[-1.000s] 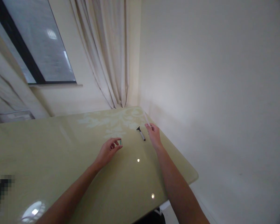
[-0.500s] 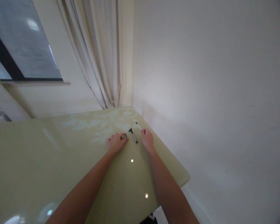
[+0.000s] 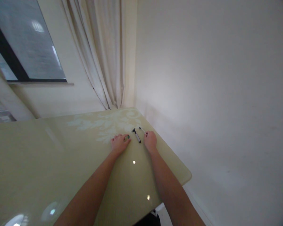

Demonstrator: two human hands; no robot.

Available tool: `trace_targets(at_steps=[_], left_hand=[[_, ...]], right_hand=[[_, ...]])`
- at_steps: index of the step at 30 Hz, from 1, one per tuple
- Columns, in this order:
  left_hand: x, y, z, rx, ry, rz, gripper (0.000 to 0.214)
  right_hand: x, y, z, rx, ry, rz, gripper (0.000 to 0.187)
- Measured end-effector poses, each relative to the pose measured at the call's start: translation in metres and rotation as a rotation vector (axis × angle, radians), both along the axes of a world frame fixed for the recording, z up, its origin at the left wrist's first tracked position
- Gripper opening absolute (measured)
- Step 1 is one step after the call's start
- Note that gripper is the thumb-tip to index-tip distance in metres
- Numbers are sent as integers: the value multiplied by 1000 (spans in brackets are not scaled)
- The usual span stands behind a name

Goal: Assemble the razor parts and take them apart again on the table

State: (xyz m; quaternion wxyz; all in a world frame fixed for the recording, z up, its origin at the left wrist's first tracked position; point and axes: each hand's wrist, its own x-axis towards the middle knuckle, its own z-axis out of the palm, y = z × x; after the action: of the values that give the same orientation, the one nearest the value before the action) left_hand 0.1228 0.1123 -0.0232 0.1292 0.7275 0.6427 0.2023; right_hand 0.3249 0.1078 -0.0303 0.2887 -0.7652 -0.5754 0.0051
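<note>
Near the far right corner of the table, a razor (image 3: 137, 137) with a dark head and a grey-and-black handle lies between my two hands. My left hand (image 3: 119, 143) rests to its left, with thumb and forefinger closed on a small dark-green object (image 3: 129, 137), too small to name. On the razor's right, my right hand (image 3: 150, 141) grips a toothbrush (image 3: 142, 130) by its handle. The brush's dark head points away to the upper left, and the rest of the handle is hidden in my fingers.
The glossy pale table (image 3: 68, 150) has a white floral pattern at its far end. A plain wall (image 3: 202, 94) runs along its right side. Behind it hang beige curtains (image 3: 106, 56) beside a dark-framed window (image 3: 44, 47).
The toothbrush has come down slightly, its head now lower beside the razor's head. The small object in my left hand shows more of its green face. The razor lies as before.
</note>
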Motion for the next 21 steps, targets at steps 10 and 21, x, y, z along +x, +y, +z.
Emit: trace_targets(at_steps=[10, 21], left_hand=[[-23, -35, 3, 14, -184, -132, 24], [-101, -101, -11, 84, -713, -143, 28]], right_hand=[[-4, -4, 12, 226, 90, 55, 21], [-130, -90, 40, 82, 280, 1014, 36]])
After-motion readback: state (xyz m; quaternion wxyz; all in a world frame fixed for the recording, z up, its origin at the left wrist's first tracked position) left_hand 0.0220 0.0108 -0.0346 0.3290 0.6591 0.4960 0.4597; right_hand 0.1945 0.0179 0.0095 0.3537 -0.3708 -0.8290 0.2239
